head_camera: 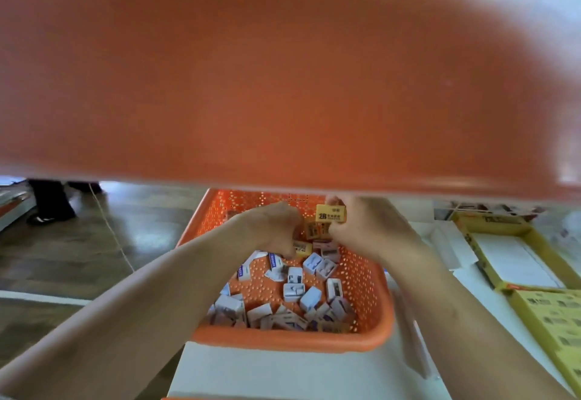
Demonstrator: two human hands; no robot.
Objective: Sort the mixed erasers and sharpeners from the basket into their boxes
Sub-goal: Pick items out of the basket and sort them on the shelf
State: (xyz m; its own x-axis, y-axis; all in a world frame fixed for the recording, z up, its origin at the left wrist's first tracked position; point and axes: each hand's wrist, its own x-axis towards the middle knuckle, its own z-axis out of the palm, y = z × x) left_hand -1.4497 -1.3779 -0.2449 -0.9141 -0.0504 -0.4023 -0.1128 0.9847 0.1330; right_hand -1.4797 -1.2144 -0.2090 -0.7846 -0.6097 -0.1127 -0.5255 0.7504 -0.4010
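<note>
An orange perforated basket (371,292) sits on a white surface and holds several white sharpeners (294,291) and white-blue erasers (243,270). Both hands are over its far end. My right hand (374,229) grips a stack of yellow erasers (330,215), one on top marked 2B. My left hand (275,226) is curled with its fingers on another yellow eraser (302,248) lying in the basket just below the stack. Whether the left fingers also touch the stack is hidden.
A blurred orange shelf edge (283,85) fills the upper half of the view. At the right lies an open yellow box (531,236) with a white inside, and a yellow box of erasers (553,321) nearer me. A person's dark legs (52,201) stand on the floor at left.
</note>
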